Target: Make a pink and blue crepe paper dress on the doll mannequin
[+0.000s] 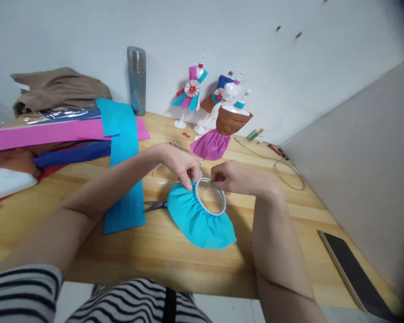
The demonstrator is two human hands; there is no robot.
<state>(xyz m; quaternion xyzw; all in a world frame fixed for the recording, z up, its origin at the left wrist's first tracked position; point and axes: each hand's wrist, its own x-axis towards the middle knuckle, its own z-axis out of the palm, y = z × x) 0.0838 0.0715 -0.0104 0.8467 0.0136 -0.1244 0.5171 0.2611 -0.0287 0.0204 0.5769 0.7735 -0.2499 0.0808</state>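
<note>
A white ring (225, 207), like a tape roll, is edged along its left and lower side by a gathered turquoise crepe-paper ruffle (202, 231). My left hand (185, 166) pinches the ruffle at its upper left end, beside the ring. With fingers curled, my right hand (230, 177) holds the ring's upper right rim; its fingertips are partly hidden. Scissors (156, 206) lie left of the ruffle, their handles covered by it. A long turquoise paper strip (124, 215) lies under my left forearm.
Small mannequin stands in paper dresses, one with a brown top (234, 121) and pink skirt (211, 144), stand by the wall. A grey bottle (137, 85), brown cloth (62, 87) and pink paper (54, 134) are at back left. A phone (355, 273) and cable (298, 177) lie right.
</note>
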